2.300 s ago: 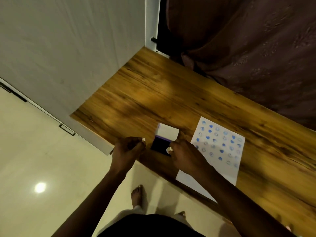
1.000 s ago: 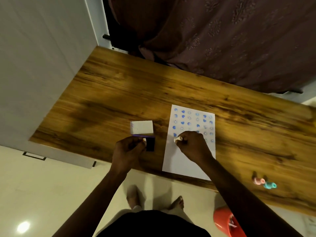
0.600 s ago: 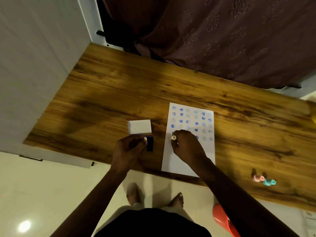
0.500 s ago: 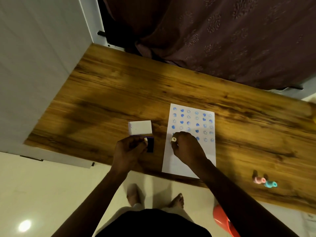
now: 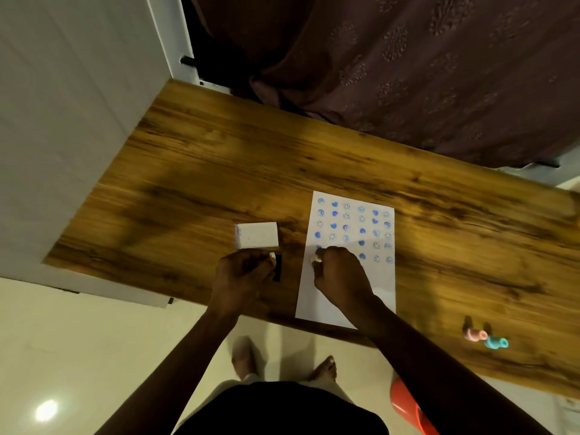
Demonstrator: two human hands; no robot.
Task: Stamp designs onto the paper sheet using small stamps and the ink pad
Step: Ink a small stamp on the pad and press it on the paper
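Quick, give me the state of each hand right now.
Left hand: closed on the ink pad, steadying it on the table.
Right hand: closed on a small stamp, pressed to the paper sheet.

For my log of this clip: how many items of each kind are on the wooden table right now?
Paper sheet: 1
Ink pad with its open white lid: 1
Small stamps: 3 (one in the right hand, a pink stamp, a teal stamp)
Total: 5
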